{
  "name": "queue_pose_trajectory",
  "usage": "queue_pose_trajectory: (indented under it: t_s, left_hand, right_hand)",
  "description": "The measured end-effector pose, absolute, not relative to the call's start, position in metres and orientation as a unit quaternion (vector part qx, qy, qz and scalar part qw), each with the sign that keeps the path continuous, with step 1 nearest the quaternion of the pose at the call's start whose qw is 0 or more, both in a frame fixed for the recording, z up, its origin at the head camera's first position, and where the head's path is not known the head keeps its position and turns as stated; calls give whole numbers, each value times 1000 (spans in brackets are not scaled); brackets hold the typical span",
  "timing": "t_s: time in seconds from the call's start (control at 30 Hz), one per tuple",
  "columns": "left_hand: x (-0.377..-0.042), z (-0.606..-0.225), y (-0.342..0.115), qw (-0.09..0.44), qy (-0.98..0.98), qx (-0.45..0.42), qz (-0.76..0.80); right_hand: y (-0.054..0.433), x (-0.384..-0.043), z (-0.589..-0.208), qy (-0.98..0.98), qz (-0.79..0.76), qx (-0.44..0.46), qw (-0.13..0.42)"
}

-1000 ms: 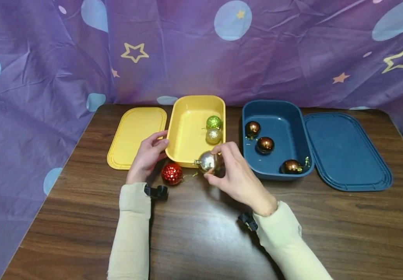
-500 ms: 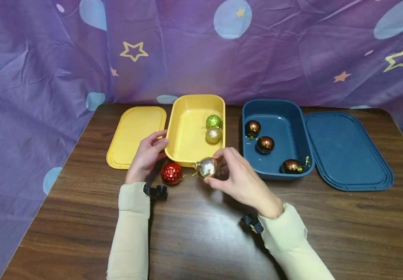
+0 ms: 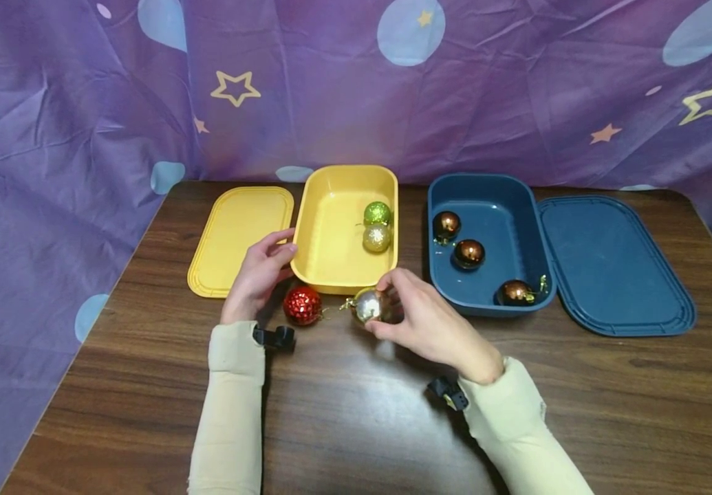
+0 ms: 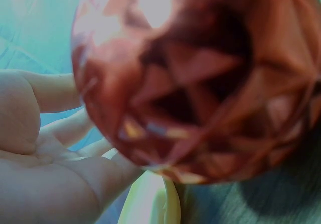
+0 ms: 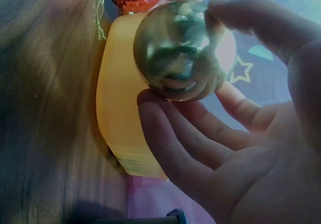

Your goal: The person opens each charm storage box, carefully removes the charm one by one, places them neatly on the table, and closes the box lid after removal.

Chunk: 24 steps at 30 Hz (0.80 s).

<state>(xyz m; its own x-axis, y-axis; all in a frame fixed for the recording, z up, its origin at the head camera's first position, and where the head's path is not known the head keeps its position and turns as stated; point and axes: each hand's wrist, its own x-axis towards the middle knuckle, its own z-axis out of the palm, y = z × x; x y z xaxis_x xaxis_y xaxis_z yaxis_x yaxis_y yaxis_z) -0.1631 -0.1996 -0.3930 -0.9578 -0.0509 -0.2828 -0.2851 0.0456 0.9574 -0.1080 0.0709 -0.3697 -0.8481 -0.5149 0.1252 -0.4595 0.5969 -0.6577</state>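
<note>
A shiny silver bauble (image 3: 368,305) is pinched between the thumb and fingers of the right hand (image 3: 430,320), just in front of the yellow container (image 3: 333,230), whose left side is touched by the loosely spread left hand (image 3: 259,271); a faceted red bauble (image 3: 303,305) is seen between the hands.

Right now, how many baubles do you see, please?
7: three brown baubles in the blue box, green and gold ones in the yellow box, a red one in front, a silvery one in the right hand.
</note>
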Motion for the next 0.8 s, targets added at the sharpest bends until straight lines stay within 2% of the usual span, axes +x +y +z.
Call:
queue_pose_trajectory:
  t_s: [0.8]
  left_hand:
    - [-163, -395, -199, 83, 718, -113, 681]
  right_hand:
    - [65, -105, -378, 916, -287, -266, 82]
